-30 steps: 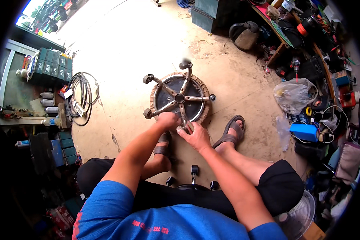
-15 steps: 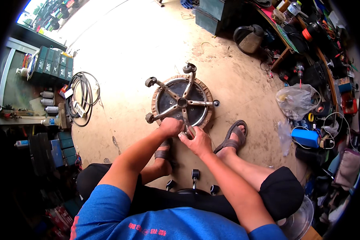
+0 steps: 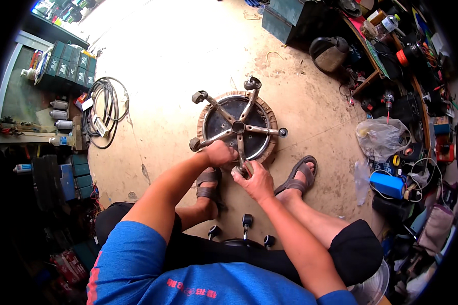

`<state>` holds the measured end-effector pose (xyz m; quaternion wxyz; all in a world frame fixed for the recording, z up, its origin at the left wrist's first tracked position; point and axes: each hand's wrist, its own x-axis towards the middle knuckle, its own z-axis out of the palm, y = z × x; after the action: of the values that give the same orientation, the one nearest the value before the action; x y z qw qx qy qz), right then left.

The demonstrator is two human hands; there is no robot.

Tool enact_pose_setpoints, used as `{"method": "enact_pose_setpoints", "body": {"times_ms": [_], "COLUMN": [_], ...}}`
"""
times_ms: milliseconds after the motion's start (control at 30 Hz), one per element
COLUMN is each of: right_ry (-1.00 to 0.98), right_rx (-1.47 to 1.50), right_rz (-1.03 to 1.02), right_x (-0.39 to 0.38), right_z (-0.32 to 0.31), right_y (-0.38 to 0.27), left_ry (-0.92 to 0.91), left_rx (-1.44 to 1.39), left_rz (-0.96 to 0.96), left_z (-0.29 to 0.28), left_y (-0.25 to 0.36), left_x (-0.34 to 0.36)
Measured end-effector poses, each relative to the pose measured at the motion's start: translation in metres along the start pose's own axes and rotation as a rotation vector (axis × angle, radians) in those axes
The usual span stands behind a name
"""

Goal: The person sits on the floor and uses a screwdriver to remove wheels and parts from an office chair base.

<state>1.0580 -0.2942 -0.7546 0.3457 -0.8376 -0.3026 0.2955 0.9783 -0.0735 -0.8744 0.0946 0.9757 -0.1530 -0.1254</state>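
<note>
A metal five-legged chair base with casters lies legs-up on a round dark disc with a tan, crinkled rim. My left hand has its fingers curled beside the nearest leg; what they hold is hidden. My right hand is closed at the near end of that leg on a small tool with a red part, too partly covered to name exactly. Both hands are close together, just in front of my sandalled feet.
Coiled cable and stacked batteries lie left. A kettle-like container, a cluttered wooden shelf, a plastic bag and a blue pack line the right. Another caster base stands beneath me.
The view has shifted a little, so the chair base appears further right. My hands stay at the near leg, with only slight movement of the fingers and wrists.
</note>
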Motion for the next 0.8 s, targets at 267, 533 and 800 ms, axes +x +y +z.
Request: {"method": "enact_pose_setpoints", "body": {"times_ms": [267,533,800], "right_ry": [-0.072,0.008,0.007], "right_rx": [0.02,0.047,0.057], "right_rz": [0.032,0.01,0.017], "right_x": [0.003,0.004,0.003], "right_z": [-0.003,0.0,0.0], "right_y": [-0.005,0.0,0.007], "left_ry": [-0.31,-0.114,-0.269], "left_rx": [-0.161,0.03,-0.027], "left_rz": [-0.077,-0.085,-0.173], "left_z": [-0.004,-0.031,-0.039], "left_y": [0.004,0.016,0.035], "left_x": [0.01,0.005,0.001]}}
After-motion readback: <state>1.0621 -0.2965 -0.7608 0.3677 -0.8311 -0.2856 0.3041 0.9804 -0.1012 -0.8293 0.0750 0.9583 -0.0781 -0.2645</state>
